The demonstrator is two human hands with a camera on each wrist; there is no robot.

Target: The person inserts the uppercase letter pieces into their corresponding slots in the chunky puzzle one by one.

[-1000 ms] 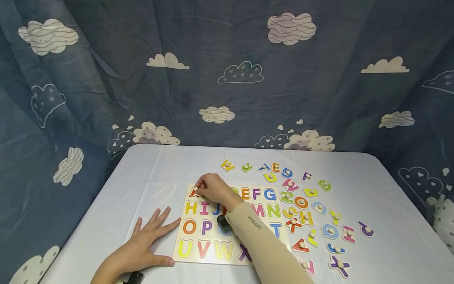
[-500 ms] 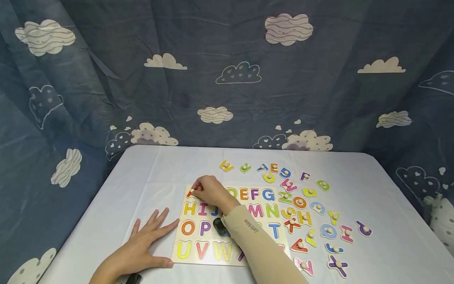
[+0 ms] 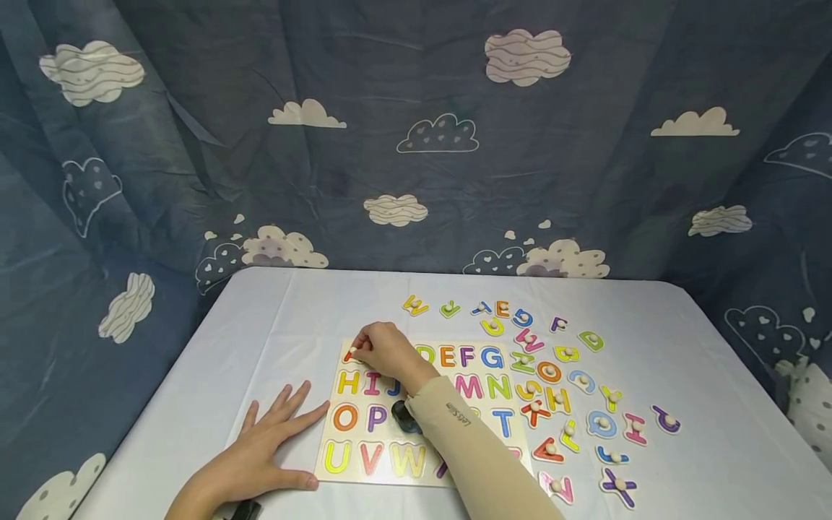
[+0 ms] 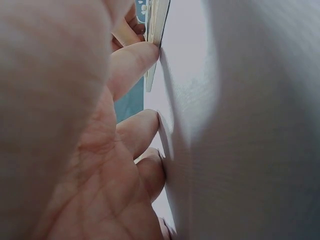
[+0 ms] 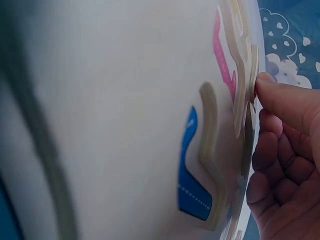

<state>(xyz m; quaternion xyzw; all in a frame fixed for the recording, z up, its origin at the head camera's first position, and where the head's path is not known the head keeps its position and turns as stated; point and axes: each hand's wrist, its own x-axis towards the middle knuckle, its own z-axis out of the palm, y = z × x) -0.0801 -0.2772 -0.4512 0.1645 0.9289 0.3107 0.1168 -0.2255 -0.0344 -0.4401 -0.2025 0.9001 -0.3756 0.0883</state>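
Observation:
My right hand (image 3: 390,354) pinches the small knob of a red letter piece (image 3: 347,356) at the top left corner of the alphabet puzzle board (image 3: 360,401). The fingers cover much of that piece; its visible part looks like an A. In the right wrist view, my thumb (image 5: 285,97) meets the edge of a thin wooden piece, beyond the blue (image 5: 192,170) and pink recesses. My left hand (image 3: 263,448) rests spread on the table, with index finger and thumb touching the board's left edge. The left wrist view shows a fingertip against the board edge (image 4: 159,22).
Several loose knobbed letters lie right of and behind the board, among them an orange O (image 3: 549,371), a purple X (image 3: 618,487) and a yellow W (image 3: 414,305). My right sleeve (image 3: 481,448) covers part of the board. A cloud-patterned curtain (image 3: 338,180) hangs behind the white table (image 3: 260,325).
My right hand has shifted slightly left and toward me over the board's top left corner, still pinching the knob of the red letter. The left hand keeps its place.

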